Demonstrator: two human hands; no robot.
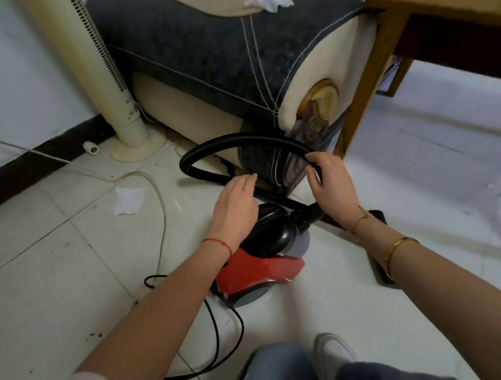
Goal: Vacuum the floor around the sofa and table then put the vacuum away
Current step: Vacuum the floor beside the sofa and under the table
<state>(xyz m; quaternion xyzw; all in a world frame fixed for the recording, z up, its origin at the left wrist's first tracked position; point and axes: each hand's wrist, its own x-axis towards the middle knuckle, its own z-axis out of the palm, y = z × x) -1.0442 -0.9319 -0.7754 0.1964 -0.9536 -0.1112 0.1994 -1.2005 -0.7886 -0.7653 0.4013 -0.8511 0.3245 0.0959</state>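
A red and black canister vacuum [262, 267] sits on the white tiled floor in front of the sofa's arm [231, 58]. Its black ribbed hose [238, 139] loops up and over from the canister toward my right hand [332, 182], which grips the hose end near a small brush head. My left hand [235, 206] hovers just above the vacuum's black top, fingers straight and relaxed, holding nothing. The wooden table [427, 7] stands at the upper right, one leg [364, 89] close beside the sofa arm.
A cream tower fan [103, 81] stands left of the sofa by the wall. A white cable [159, 203] and the vacuum's black cord [226, 337] trail over the tiles. A crumpled tissue [129, 200] lies on the floor. My knee and shoe [330, 355] are at the bottom.
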